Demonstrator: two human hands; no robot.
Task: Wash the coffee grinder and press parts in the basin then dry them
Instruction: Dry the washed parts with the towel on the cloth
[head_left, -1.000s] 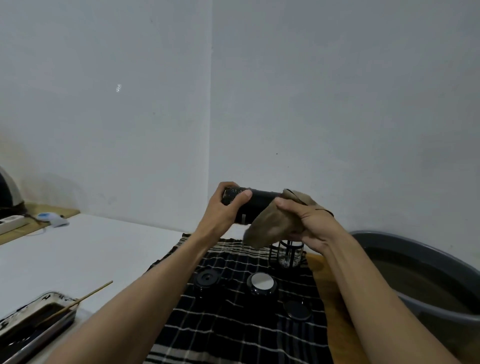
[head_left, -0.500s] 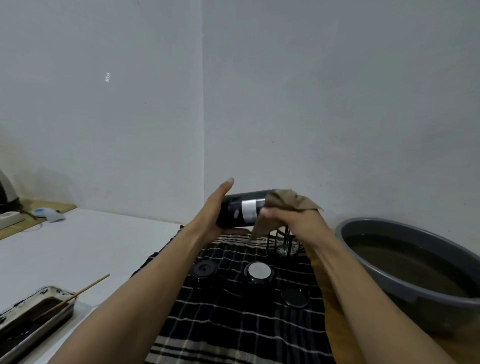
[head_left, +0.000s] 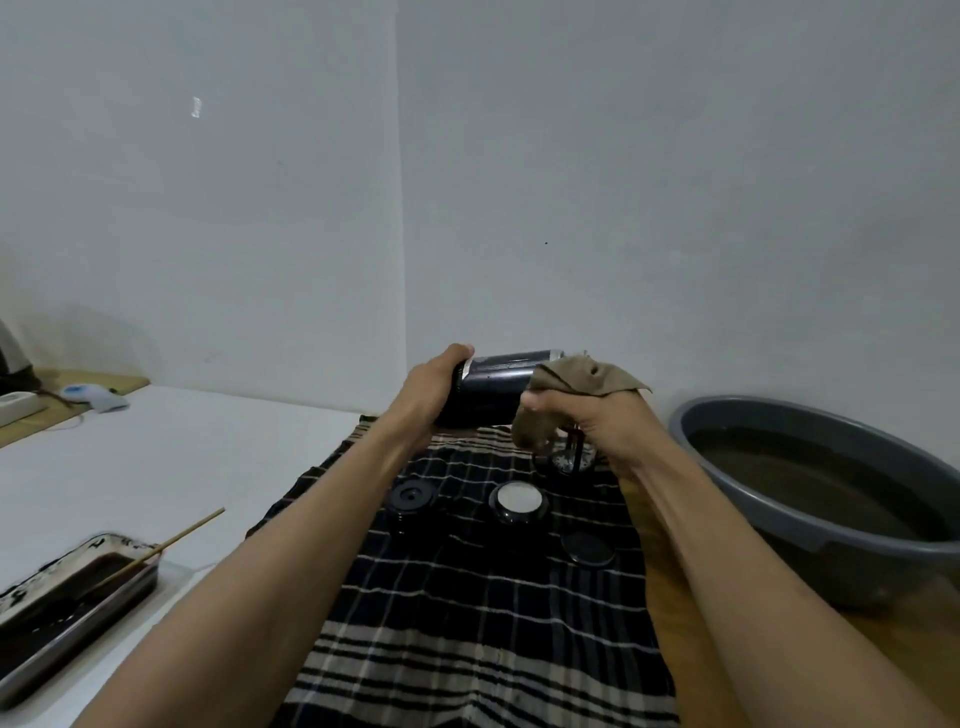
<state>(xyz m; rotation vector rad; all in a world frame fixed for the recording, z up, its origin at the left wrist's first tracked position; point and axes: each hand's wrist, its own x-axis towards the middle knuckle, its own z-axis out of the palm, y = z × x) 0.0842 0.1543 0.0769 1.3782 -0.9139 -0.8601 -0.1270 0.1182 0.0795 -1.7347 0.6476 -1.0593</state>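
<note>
A grey basin (head_left: 810, 525) is sitting at the right, beside a checked towel (head_left: 467, 597). Above the towel the grinder body (head_left: 498, 387) is lying sideways, long axis left-right. The left hand (head_left: 431, 395) is gripping its left end; the right hand (head_left: 592, 421) is clutching a brown cloth (head_left: 576, 384) against its right end. Its label is unreadable.

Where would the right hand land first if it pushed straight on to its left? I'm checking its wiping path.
Probably the black grinder body: the right hand grips the brown cloth against its end, opposite the left hand.
</note>
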